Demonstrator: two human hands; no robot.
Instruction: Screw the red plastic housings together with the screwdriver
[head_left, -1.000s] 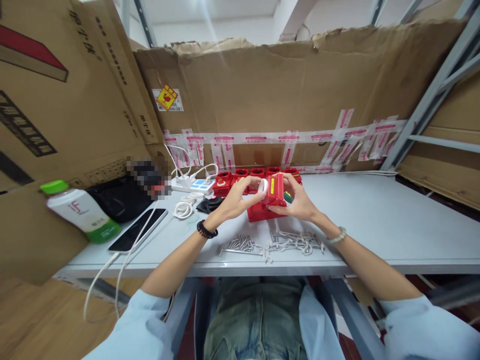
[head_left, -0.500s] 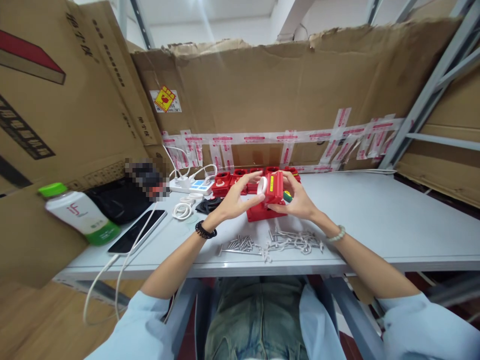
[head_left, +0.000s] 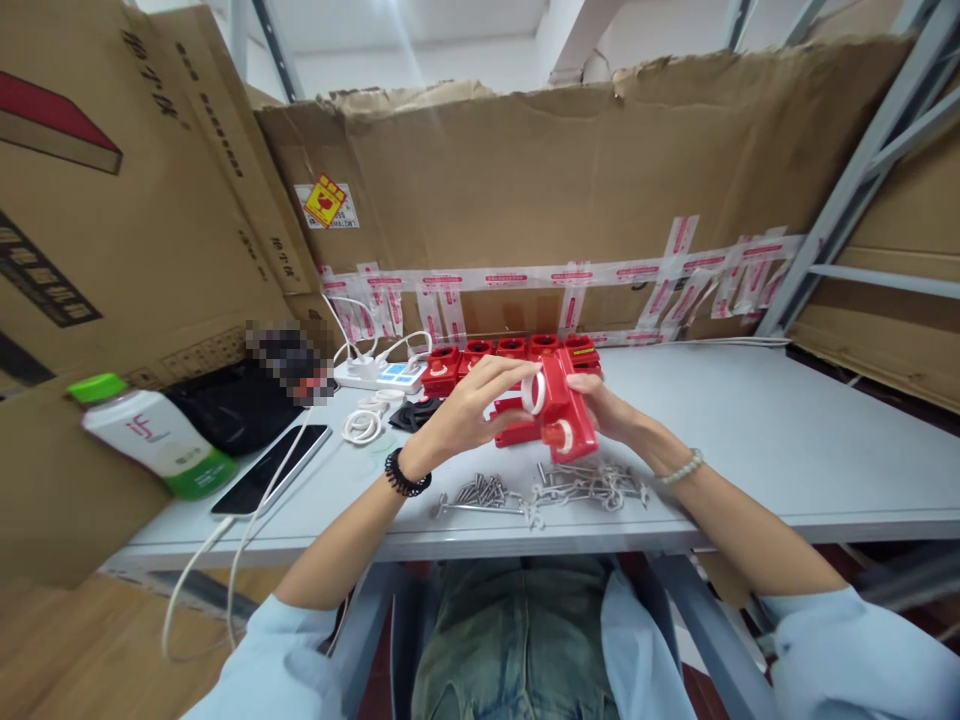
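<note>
My right hand (head_left: 611, 408) grips a red plastic housing (head_left: 559, 385) from its right side, holding it tilted above the table. A wide white ring (head_left: 535, 394) sits at the housing's left-facing round part, and a smaller round outlet with a white edge shows lower down. The fingers and thumb of my left hand (head_left: 469, 402) close around the white ring. Behind and below lies another red piece (head_left: 516, 430), partly hidden by my left hand. Several similar red housings (head_left: 444, 368) stand in a row at the back. Nearer me are small metal screws (head_left: 484, 490).
Metal pins with white cords (head_left: 592, 486) lie near the table's front edge. On the left are a phone (head_left: 274, 470), a green-capped bottle (head_left: 154, 435), coiled white cable (head_left: 361, 427) and a power strip (head_left: 397, 376). Cardboard (head_left: 487, 190) walls the back.
The red housing has been turned and tipped, so its smaller round outlet now faces me. My right hand has shifted slightly right and lower around it; my left hand stays at the white ring.
</note>
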